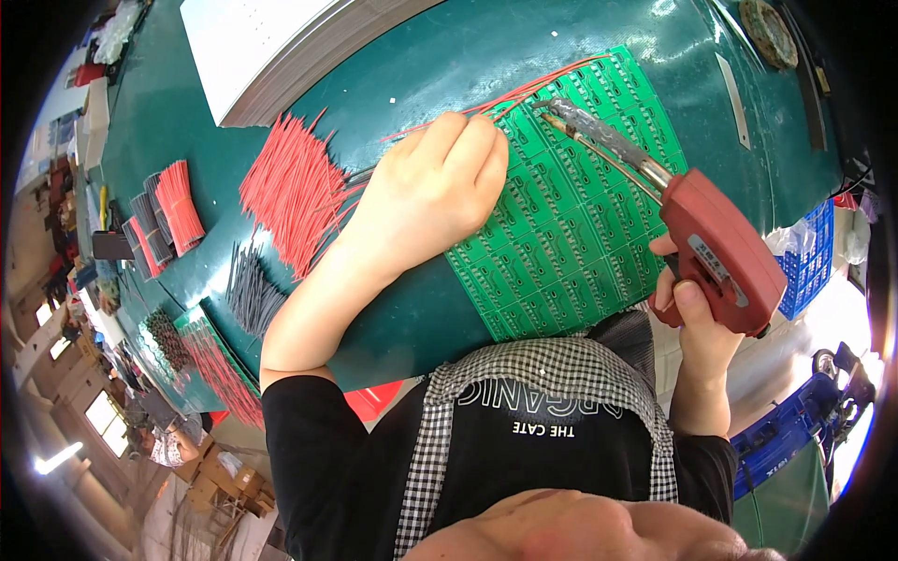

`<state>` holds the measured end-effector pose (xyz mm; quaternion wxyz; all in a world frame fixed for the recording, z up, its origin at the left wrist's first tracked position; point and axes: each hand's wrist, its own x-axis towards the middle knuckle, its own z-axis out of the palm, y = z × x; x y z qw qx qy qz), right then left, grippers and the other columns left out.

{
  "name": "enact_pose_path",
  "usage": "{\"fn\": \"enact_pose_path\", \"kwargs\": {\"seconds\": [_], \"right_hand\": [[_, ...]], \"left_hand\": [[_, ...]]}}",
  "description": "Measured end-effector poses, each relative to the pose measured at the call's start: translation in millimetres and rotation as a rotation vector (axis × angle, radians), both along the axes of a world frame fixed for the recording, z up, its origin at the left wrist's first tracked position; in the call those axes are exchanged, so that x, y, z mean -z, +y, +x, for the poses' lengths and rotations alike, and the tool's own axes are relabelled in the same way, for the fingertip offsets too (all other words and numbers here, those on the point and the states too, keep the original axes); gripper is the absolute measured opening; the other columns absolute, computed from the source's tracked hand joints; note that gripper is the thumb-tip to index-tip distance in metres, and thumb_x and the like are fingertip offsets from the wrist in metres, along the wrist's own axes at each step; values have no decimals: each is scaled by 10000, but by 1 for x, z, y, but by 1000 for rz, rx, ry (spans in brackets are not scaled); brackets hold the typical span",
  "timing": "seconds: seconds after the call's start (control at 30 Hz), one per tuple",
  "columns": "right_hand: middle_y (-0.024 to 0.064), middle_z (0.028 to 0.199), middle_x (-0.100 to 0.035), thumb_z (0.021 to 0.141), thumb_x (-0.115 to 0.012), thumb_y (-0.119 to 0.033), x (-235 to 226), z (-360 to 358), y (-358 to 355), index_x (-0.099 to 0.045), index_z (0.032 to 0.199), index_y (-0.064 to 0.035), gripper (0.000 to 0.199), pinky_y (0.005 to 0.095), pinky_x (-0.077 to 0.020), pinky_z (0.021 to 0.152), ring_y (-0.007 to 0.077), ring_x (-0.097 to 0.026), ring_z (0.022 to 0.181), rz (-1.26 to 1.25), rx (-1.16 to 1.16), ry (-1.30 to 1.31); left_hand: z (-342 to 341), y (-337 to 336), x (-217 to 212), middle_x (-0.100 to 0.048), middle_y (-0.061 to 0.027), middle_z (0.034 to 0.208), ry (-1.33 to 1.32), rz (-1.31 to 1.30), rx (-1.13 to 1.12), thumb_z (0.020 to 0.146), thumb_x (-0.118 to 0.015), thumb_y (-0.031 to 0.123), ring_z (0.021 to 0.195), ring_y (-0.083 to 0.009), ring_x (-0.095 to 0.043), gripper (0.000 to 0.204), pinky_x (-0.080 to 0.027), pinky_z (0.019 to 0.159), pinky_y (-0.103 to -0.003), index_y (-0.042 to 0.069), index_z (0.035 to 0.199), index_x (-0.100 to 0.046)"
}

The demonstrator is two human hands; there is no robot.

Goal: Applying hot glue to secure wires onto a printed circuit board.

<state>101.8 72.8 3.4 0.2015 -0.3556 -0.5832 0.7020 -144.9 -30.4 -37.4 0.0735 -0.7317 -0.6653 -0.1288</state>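
A sheet of green circuit boards (575, 224) lies on the table in front of me. My left hand (435, 187) is closed over its left edge, knuckles up. Several thin red wires (533, 91) run out past its fingers along the board's far edge, and wire ends also show on its other side. The fingertips are hidden beneath the hand. In my right hand (697, 313) is a red soldering gun (720, 248), gripped by its handle. Its dark, crusted tip points left, over the far part of the board near the red wires.
Left of my left hand lies a heap of red wires (290, 187), with black wires (253, 292) nearer me. Tied wire bundles (180, 206) and wired boards (220, 369) sit farther left. A white stack (271, 51) stands at the back, a tape roll (769, 35) at far right.
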Motion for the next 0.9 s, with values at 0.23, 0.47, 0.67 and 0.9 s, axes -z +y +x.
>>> {"fn": "enact_pose_path", "kwargs": {"seconds": [0.23, 0.47, 0.67, 0.9], "right_hand": [[103, 1001, -602, 767, -664, -38, 3, 1, -2, -502, 1170, 7, 437, 257, -464, 748, 139, -570, 879, -23, -63, -8], [131, 980, -592, 777, -642, -78, 0, -8, -8, -473, 1178, 24, 447, 248, -446, 641, 140, -544, 751, -4, -66, -68], [137, 1066, -585, 766, -645, -19, 4, 0, -3, -478, 1187, 9, 454, 250, -459, 693, 129, -564, 807, -87, -56, -4], [193, 1024, -578, 769, -667, -178, 3, -4, 6, -444, 1191, 47, 528, 223, -413, 504, 124, -510, 586, 59, 29, 33]], "left_hand": [[-4, 0, 4, -561, -69, 859, -92, 55, -10, 650, -588, 52, 742, -201, -575, 249, -492, 587, -281, 22, 897, -596], [-4, -1, 2, -560, -70, 850, -112, 24, -30, 655, -587, 56, 733, -202, -574, 250, -489, 576, -284, 31, 904, -599], [-3, -1, 2, -554, -70, 853, -103, 16, -24, 656, -589, 54, 728, -200, -570, 258, -488, 570, -281, 27, 912, -594], [-2, 0, 0, -555, -71, 866, -74, 17, -23, 660, -587, 58, 734, -199, -572, 254, -490, 573, -280, 25, 912, -593]]}}
